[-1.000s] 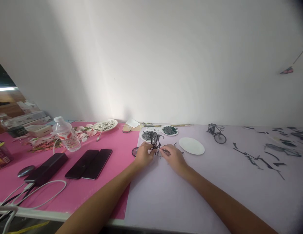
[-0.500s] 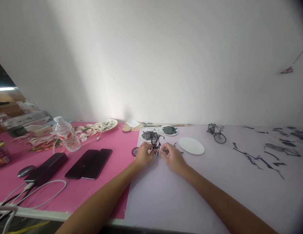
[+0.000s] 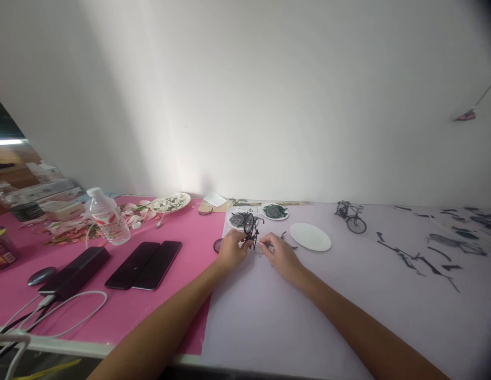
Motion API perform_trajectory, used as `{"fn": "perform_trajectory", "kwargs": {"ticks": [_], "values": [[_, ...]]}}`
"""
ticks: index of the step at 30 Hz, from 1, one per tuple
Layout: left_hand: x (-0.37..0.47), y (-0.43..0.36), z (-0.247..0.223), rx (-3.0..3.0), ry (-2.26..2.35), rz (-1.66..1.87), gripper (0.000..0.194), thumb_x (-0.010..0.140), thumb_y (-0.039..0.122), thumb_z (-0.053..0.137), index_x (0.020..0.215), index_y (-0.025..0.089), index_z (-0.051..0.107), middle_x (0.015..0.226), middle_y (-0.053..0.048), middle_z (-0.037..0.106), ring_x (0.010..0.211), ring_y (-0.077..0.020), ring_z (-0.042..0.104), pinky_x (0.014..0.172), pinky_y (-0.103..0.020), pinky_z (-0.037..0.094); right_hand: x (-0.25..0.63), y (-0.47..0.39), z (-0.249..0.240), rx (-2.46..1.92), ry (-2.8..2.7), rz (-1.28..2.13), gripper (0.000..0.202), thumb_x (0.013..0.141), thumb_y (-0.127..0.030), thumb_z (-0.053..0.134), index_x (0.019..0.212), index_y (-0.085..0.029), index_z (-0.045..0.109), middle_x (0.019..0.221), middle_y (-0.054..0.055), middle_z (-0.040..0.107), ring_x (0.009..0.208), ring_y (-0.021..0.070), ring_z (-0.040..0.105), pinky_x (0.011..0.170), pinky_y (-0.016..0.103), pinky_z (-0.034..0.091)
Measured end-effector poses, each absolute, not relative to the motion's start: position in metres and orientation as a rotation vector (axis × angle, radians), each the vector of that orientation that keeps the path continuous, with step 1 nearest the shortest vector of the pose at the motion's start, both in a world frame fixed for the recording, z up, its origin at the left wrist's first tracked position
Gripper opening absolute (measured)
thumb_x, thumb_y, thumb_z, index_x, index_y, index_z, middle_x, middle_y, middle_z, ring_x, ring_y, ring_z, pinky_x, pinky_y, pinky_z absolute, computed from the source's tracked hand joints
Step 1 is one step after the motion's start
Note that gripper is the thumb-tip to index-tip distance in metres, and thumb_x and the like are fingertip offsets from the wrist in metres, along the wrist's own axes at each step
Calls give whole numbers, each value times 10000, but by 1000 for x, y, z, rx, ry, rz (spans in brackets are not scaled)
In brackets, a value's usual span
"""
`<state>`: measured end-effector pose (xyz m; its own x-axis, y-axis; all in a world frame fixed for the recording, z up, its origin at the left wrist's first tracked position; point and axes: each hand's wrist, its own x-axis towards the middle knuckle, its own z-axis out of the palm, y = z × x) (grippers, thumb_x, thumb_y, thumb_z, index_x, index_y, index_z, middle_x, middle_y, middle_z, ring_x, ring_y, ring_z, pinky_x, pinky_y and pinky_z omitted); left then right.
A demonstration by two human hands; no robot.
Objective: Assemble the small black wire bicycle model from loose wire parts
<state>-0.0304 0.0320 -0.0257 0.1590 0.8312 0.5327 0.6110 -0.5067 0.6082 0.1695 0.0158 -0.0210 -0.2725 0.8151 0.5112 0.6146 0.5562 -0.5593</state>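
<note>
My left hand (image 3: 231, 251) is closed on a small black model bicycle (image 3: 249, 223), holding it tilted with one wheel raised. My right hand (image 3: 282, 256) is beside the bicycle's right side, thumb and fingertips pinched together. Whatever sits in that pinch is too small to make out. A loose black wheel (image 3: 218, 245) shows partly behind my left hand. Close behind the hands are a white plate with black wheels (image 3: 232, 226) and a plate of dark green parts (image 3: 275, 211). A bare white plate (image 3: 310, 236) lies to the right of them.
A finished-looking model bicycle (image 3: 350, 217) stands at the back right, with loose black parts (image 3: 417, 257) further right. On the pink left side are two phones (image 3: 142, 266), a black power strip (image 3: 76, 273), a water bottle (image 3: 109, 219) and a plate of pale pieces (image 3: 170, 202).
My right hand's fingers have shifted slightly at the bicycle's side and stay pinched. The bicycle has tilted a little to the left in my left hand.
</note>
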Motion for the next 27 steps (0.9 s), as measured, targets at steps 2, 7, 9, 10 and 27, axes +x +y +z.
{"fn": "perform_trajectory", "kwargs": {"ticks": [2, 7, 9, 10, 27], "values": [[-31, 32, -25, 2198, 1393, 1263, 140, 875, 214, 687, 738, 192, 709, 765, -38, 680, 826, -196, 603, 731, -282, 420, 170, 16, -22, -1153, -2004, 319, 144, 993, -332, 523, 963, -224, 614, 934, 29, 716, 791, 176, 660, 703, 290, 480], [-31, 30, -23, 2211, 1379, 1246, 149, 890, 210, 665, 750, 193, 712, 771, -34, 693, 832, -192, 607, 730, -277, 416, 171, 17, -21, -1170, -2030, 351, 194, 1010, -374, 507, 939, -227, 612, 914, 20, 727, 824, 187, 670, 725, 293, 462], [-31, 29, -22, 2211, 1374, 1251, 139, 889, 207, 665, 761, 191, 717, 779, -34, 698, 834, -189, 606, 728, -274, 413, 171, 17, -19, -1187, -2044, 361, 229, 1016, -396, 493, 910, -226, 606, 881, 19, 727, 785, 187, 664, 702, 289, 450], [-31, 29, -22, 2210, 1372, 1255, 136, 889, 205, 665, 765, 191, 720, 782, -34, 700, 836, -188, 605, 728, -272, 413, 171, 17, -19, -1195, -2049, 362, 242, 1018, -402, 489, 894, -226, 601, 867, 17, 726, 763, 185, 659, 690, 286, 443], [-30, 27, -21, 2197, 1357, 1249, 119, 902, 229, 660, 915, 206, 776, 832, -42, 729, 847, -189, 626, 762, -281, 446, 168, 14, -15, -1195, -1971, 372, 278, 1011, -454, 485, 890, -229, 596, 847, 28, 700, 792, 201, 646, 731, 304, 455]]}}
